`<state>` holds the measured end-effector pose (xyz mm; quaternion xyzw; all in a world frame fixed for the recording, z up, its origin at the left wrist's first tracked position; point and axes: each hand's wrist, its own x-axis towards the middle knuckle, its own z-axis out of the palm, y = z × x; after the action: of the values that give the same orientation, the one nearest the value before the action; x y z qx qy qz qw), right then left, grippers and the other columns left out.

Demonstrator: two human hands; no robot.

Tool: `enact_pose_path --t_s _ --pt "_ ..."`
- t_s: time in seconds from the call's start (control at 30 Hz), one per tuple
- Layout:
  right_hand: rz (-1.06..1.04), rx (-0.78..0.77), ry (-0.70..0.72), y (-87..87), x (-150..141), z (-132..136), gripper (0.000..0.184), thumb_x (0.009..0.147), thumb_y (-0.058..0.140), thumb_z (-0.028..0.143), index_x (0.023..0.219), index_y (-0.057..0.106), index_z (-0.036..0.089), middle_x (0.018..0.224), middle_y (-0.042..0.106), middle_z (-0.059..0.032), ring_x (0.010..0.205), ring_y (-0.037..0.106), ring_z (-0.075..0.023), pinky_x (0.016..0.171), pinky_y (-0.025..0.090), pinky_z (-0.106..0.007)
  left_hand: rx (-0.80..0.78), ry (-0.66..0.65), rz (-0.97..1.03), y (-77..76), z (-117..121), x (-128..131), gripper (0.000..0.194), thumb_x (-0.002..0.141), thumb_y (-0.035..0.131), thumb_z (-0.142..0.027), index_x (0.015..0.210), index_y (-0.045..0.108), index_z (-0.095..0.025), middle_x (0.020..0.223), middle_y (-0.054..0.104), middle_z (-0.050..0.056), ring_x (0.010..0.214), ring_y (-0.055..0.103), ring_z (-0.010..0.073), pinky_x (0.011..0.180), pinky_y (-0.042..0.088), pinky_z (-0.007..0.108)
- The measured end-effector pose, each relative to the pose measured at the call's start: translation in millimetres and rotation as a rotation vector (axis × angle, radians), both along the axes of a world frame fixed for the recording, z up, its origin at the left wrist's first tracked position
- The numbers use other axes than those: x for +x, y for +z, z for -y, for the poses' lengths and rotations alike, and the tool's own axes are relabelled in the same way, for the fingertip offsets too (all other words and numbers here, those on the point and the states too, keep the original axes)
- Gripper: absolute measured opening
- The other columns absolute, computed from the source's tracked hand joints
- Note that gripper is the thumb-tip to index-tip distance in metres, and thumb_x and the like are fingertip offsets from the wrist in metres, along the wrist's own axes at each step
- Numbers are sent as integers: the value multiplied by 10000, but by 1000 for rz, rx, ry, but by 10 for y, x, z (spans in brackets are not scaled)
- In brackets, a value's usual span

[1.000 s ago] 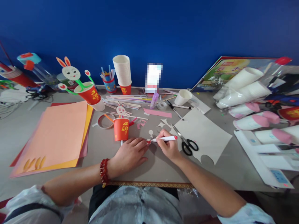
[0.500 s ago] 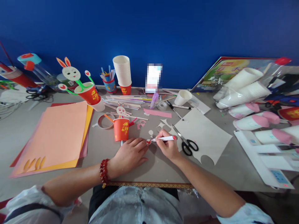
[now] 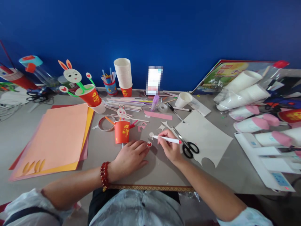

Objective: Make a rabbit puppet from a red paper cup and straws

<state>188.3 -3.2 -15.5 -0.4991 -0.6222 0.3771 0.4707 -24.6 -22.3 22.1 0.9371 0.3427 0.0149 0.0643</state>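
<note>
My right hand (image 3: 171, 147) is closed around a white marker (image 3: 170, 139) with a red end. Its tip points left, over or against a small blank paper disc (image 3: 150, 134); I cannot tell if they touch. Just below lies another paper disc (image 3: 149, 144) with a red heart on it. My left hand (image 3: 131, 153) lies flat, palm down, its fingertips at the left edge of the heart disc. Above that hand stands a red paper cup (image 3: 122, 133) with a rabbit face (image 3: 121, 112) and straw arms. Black-handled scissors (image 3: 189, 149) lie right of my right hand.
Coloured paper sheets (image 3: 63, 135) are stacked at left, near a finished rabbit cup (image 3: 90, 95). Straws (image 3: 129, 102), stacked cups (image 3: 123, 73) and a glue stick (image 3: 154, 103) stand or lie along the back. White card (image 3: 204, 135) and bagged cups (image 3: 244, 95) are at right.
The marker tip has moved up from the heart disc to the blank disc, and its red end has tipped lower. My left hand has hardly moved.
</note>
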Motion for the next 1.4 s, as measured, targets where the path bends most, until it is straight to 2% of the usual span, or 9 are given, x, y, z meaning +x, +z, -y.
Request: enact_pose_path --t_s 0.1,0.17,0.23,0.3,0.53,0.77,1.03,1.17,1.4 --pt "24 38 -14 28 22 -28 154 957 534 340 1042 569 217 817 677 -35 654 633 -163 583 509 -273 17 -3 -5 -15 11 1 475 932 574 -426 1320 543 -154 1353 589 95 1231 533 268 989 464 412" --pt "112 83 -8 64 40 -57 222 973 511 326 1158 573 220 931 717 -72 793 683 -199 720 552 -324 27 -6 -9 -28 18 1 478 929 577 -428 1321 543 -156 1353 589 97 1234 528 271 990 458 417" --pt "222 142 -5 103 53 -86 245 985 486 305 1194 590 233 976 735 -78 936 688 -228 858 537 -368 35 -8 -13 -41 24 1 486 925 582 -433 1322 542 -156 1350 589 101 1240 522 276 993 450 423" --pt "302 189 -7 132 58 -108 247 989 472 288 1190 611 248 968 745 -70 1013 676 -238 920 513 -380 42 -9 -12 -55 30 1 501 920 588 -441 1328 537 -154 1347 589 101 1245 516 278 998 442 424" --pt "442 173 41 121 46 -130 259 995 453 284 1165 647 268 950 757 -59 922 681 -224 840 527 -356 63 0 -16 -72 48 18 512 926 576 -443 1343 520 -151 1353 584 102 1260 499 276 1011 417 425" --pt "491 195 62 116 57 -137 266 990 458 265 1175 650 254 951 755 -53 923 667 -223 842 520 -344 79 29 -44 -67 53 32 543 910 595 -470 1321 534 -120 1344 588 124 1261 499 286 1033 402 424" --pt "527 203 105 156 60 -136 280 984 459 241 1190 646 281 984 756 -29 942 652 -224 835 519 -338 101 11 -35 -52 79 45 491 928 575 -436 1343 516 -181 1383 560 126 1251 518 284 1000 427 441" --pt "543 205 108 152 61 -131 278 980 465 242 1190 643 279 992 749 -38 947 651 -230 841 519 -346 95 32 -65 -21 72 71 561 902 599 -482 1373 494 -195 1404 546 116 1248 518 291 979 434 434" --pt "538 203 109 128 88 -127 264 968 491 249 1183 644 270 1003 743 -46 947 663 -228 846 525 -343 114 70 -118 50 77 97 632 881 605 -538 1368 503 -149 1360 582 132 1238 514 304 982 417 428"
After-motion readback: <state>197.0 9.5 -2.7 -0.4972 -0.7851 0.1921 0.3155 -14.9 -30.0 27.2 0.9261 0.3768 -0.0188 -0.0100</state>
